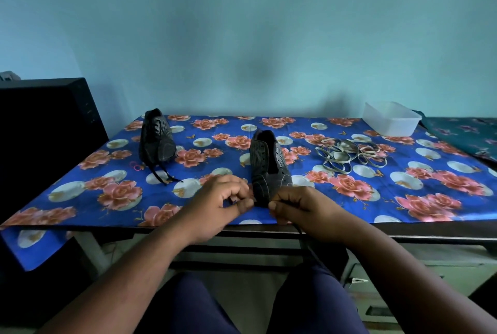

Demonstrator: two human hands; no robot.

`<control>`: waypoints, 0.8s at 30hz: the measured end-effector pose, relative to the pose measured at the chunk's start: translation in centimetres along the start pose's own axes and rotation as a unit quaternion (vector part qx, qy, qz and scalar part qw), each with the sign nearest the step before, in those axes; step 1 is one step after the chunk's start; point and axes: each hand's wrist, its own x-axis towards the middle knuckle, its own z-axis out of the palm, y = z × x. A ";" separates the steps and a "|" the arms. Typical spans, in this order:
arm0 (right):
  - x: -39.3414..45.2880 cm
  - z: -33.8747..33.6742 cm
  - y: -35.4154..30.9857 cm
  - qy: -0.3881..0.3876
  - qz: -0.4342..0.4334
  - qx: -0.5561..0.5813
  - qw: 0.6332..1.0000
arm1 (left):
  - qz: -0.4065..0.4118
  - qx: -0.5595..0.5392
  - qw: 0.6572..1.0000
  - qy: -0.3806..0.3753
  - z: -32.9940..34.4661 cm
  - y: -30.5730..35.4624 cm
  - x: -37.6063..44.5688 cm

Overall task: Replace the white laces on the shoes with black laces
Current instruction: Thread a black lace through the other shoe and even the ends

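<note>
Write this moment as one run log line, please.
step: lacing near dark striped shoe | left hand, right hand: pinch thin black lace at toe | far dark shoe: black-laced | white laces: heaped aside

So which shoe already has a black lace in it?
The far-left shoe: black lace ends trail from it. The shoe by the hands shows empty eyelets.

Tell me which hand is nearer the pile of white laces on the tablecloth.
Right. The right hand is at the near shoe's toe, with the white laces beyond it and to its right. The left hand is on the toe's other side, farther from the pile.
</note>
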 end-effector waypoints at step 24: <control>2.2 -0.8 0.7 0.026 -0.014 -0.038 0.999 | -0.017 0.090 0.996 -0.023 -0.4 -3.1 2.4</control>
